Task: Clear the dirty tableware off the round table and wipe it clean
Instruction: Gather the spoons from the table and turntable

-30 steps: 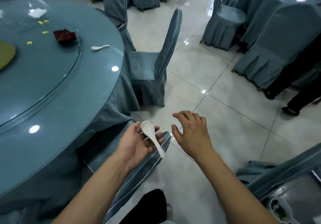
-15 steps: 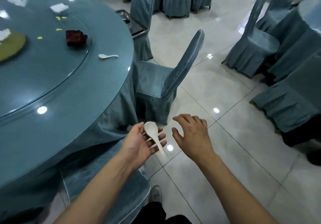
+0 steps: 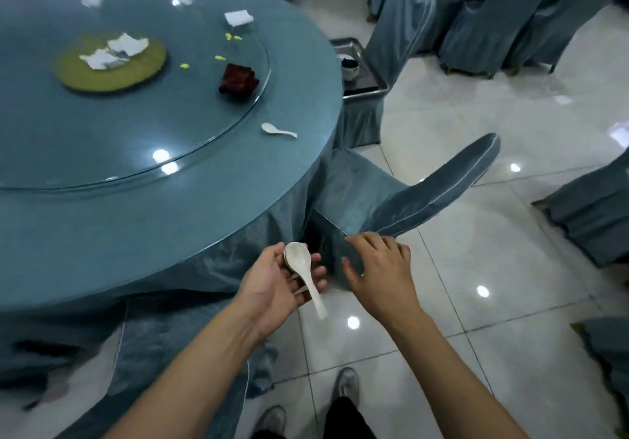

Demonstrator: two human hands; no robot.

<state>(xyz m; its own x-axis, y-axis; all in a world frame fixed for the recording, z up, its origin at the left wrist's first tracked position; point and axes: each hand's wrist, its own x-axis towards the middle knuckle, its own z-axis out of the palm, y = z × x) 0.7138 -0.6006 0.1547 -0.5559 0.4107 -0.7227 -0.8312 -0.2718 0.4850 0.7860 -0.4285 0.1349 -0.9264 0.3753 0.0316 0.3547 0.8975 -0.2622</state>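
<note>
Table (image 3: 143, 207) near rim bare; lone spoon (image 3: 278, 130) lies near the right edge, open above and around. Chair (image 3: 401, 196) pushed against the table's right side, back tilted outward, blocks that flank. Tiled floor (image 3: 476, 285) right of chair open

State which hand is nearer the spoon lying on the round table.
Left. The left hand, holding spoons, is below the lone spoon; the right hand hovers further right, over the floor.

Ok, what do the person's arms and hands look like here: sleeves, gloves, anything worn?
Both forearms are bare with no sleeves in view. The left hand and right hand wear no gloves; no watch, ring or band is visible.
</note>
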